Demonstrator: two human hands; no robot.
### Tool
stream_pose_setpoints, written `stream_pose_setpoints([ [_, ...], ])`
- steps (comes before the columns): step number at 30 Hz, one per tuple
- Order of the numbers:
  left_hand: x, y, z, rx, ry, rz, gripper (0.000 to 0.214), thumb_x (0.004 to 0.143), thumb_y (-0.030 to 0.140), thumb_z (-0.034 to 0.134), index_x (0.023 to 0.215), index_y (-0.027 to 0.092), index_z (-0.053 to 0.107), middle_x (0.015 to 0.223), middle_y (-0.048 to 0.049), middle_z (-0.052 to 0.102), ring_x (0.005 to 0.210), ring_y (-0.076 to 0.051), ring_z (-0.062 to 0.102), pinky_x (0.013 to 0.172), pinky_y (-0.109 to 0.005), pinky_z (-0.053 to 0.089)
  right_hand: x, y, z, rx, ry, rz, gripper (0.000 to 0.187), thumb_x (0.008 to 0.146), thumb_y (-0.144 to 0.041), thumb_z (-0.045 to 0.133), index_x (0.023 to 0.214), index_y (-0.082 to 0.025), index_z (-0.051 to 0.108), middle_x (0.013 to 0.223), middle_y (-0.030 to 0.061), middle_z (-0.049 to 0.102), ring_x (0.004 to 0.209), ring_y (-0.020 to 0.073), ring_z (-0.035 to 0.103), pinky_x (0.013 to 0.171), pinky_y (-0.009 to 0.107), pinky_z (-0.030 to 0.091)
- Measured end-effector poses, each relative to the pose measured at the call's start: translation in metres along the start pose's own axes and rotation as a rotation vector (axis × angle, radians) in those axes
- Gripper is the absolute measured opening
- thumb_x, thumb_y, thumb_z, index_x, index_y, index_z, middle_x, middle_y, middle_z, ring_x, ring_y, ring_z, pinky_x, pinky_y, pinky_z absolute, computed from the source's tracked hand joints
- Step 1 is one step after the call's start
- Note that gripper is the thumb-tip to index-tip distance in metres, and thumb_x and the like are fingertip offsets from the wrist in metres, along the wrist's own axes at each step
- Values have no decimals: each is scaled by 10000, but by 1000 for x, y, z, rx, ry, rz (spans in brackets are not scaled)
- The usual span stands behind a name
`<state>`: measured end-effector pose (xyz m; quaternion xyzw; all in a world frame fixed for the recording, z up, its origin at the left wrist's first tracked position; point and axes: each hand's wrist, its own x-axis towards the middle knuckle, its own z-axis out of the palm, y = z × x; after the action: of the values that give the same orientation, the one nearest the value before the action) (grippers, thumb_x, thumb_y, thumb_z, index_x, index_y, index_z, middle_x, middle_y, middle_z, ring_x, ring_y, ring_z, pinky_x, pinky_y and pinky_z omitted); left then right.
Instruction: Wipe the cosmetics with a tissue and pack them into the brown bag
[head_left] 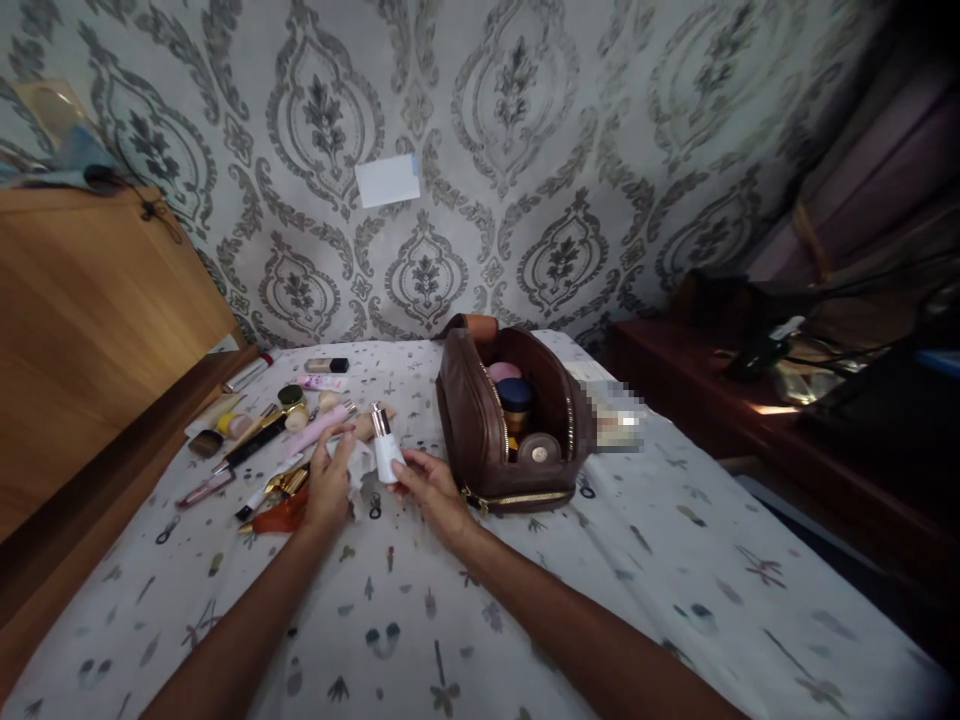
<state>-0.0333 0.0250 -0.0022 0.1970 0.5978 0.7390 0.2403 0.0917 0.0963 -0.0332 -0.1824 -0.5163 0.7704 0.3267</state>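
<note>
In my right hand (pixel 435 495) is a small white bottle (pixel 387 458) with a shiny silver neck, gripped low by thumb and fingers and held nearly upright. My left hand (pixel 330 485) is curled just left of the bottle, closed on a crumpled whitish sheet (pixel 361 465) whose material I cannot make out. Beside and partly behind that hand lie an orange-brown pointed item (pixel 281 515), gold-coloured pieces (pixel 289 482) and a pink tube (pixel 319 428). Right of my hands stands a brown cosmetic bag (pixel 469 425), unzipped, with a dark-blue-lidded jar (pixel 515 398) and a pink item inside.
More cosmetics lie on the patterned white cloth (pixel 420 620) to the left, including a black-capped bottle (pixel 327 366), a makeup brush (pixel 205 442) and a round dark compact (pixel 291 395). A wooden panel (pixel 105 290) rises at left; dark red furniture (pixel 697 400) borders the right.
</note>
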Motion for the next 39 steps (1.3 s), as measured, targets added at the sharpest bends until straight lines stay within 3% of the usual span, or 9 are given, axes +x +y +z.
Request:
stream_pose_setpoints([
  [3,5,2,1,-50,59,14,428,678,532,777,934,243,592,639,72,614,498,-96,529,473,-182,394,-2,0,2,23,-45,9,506,698,-559,773,1004,-163,699,716,4,672,577,108,568,559,232,435],
  [6,4,6,4,-110,60,3,450,741,615,693,974,239,611,791,30,681,656,-122,629,572,-202,474,-5,3,5,19,-108,43,523,640,-536,826,972,-150,707,667,1,667,550,112,565,533,232,430],
  [9,-1,10,8,-277,-95,-75,521,806,670,577,1053,215,636,949,-41,717,843,-192,676,708,-285,542,-5,6,6,19,-122,57,496,631,-524,838,928,-149,707,709,9,675,559,110,571,524,227,428],
  [13,-5,12,9,-485,-315,-180,380,838,441,627,1118,185,641,1057,-73,720,1016,-254,663,835,-355,554,-2,4,1,38,-98,26,487,692,-542,795,986,-165,702,784,9,666,606,102,570,550,223,428],
  [16,-4,12,8,-440,-394,-191,340,793,291,690,1107,167,644,1040,-79,725,981,-264,673,790,-363,574,-2,1,-1,56,-117,20,493,724,-556,767,1006,-157,702,799,18,656,609,97,556,551,224,417],
  [18,-5,10,7,-384,-429,-165,369,764,290,746,1097,174,638,1026,-74,727,920,-250,685,722,-339,584,-2,-1,-1,64,-145,25,483,729,-552,766,992,-151,705,790,19,649,608,96,550,551,224,412],
  [27,-5,2,3,-243,-361,-146,421,716,452,802,964,161,626,798,-32,715,665,-171,683,528,-232,529,-5,-3,2,75,-239,86,479,712,-570,772,887,-129,699,740,19,635,596,100,575,532,214,401],
  [39,-18,-5,9,-104,-302,-69,435,728,514,768,973,200,595,736,17,701,566,-112,637,459,-165,446,-2,7,3,-8,-128,104,439,596,-430,871,862,-152,659,704,-28,629,500,76,507,499,221,411],
])
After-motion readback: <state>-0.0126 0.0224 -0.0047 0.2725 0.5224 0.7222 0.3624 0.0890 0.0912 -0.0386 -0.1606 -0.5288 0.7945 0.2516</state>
